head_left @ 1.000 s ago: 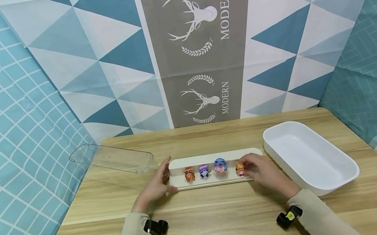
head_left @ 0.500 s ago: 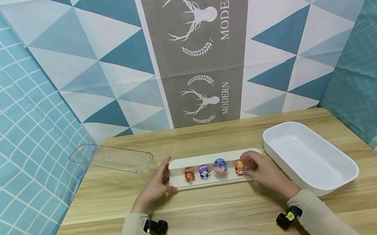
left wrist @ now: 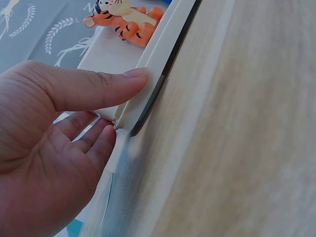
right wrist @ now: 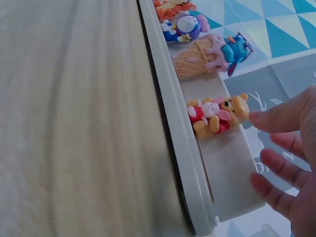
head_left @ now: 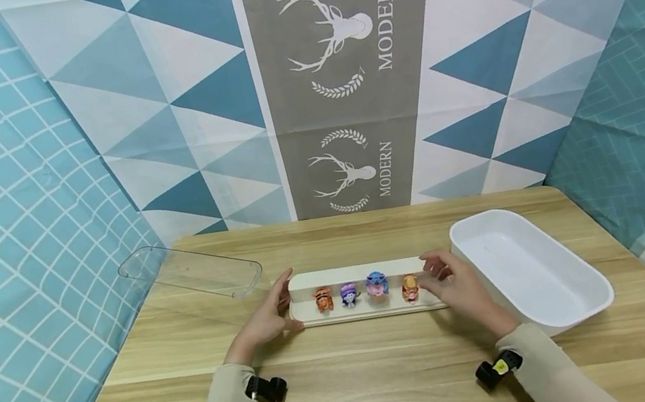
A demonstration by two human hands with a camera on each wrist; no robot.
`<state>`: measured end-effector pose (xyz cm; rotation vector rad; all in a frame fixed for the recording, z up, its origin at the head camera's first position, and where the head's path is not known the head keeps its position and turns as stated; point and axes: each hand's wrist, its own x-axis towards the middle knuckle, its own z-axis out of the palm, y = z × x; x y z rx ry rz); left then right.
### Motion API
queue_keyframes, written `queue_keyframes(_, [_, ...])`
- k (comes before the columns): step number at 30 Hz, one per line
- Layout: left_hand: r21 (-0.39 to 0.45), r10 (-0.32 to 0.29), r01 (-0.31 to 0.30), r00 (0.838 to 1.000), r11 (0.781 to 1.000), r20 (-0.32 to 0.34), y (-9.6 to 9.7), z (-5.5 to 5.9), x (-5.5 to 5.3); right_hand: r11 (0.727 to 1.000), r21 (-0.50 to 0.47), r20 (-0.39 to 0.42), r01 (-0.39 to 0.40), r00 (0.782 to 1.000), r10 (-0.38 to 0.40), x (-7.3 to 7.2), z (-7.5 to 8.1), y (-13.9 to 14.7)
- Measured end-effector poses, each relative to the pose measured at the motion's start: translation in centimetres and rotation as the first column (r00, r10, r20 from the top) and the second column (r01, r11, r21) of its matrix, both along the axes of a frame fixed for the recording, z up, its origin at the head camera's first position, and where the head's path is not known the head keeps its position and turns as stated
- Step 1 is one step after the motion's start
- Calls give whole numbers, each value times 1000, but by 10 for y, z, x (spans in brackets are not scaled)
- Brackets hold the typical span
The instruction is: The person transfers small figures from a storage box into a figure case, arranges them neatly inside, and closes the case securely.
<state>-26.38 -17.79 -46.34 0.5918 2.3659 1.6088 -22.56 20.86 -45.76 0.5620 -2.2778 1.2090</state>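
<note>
A cream stepped display base [head_left: 310, 280] lies lengthwise on the table with a row of small figurines on it. My left hand [head_left: 266, 313] grips its left end; in the left wrist view the thumb [left wrist: 113, 91] presses the front edge and the fingers sit behind the end. From left to right stand an orange tiger figurine [head_left: 323, 299], a purple-hooded figurine [head_left: 349, 294], a blue figurine on an ice-cream cone [head_left: 377, 286] and a yellow bear figurine [head_left: 410, 288]. My right hand [head_left: 461, 288] has its fingers spread beside the bear, thumb tip right at its head in the right wrist view.
A white plastic bin [head_left: 528, 266] stands at the right, close to my right hand. At the back left is a clear plastic cover [head_left: 200, 271]. The wooden table [head_left: 377, 377] meets a patterned cloth backdrop [head_left: 223, 104] behind.
My right hand has let go of the bear figurine and moved a little to the right, fingers spreading. The bear stays upright on the base. My left hand has kept its place.
</note>
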Motion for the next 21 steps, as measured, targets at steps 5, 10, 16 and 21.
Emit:
queue_keyframes(5, [8, -6, 6, 1000, 1000, -5, 0, -1, 0, 995, -99, 14, -13, 1000, 14, 0, 3, 5])
queue_keyframes(10, [3, -7, 7, 1000, 1000, -5, 0, -2, -1, 981, -188, 21, -51, 998, 56, -3, 4, 9])
queue_keyframes(16, [6, -8, 8, 1000, 1000, -8, -1, -2, -2, 963, -264, -10, -62, 998, 61, -3, 7, 10])
queue_keyframes(21, [2, -10, 10, 1000, 1000, -9, 0, -2, -2, 953, -299, 23, -54, 998, 64, -4, 3, 15])
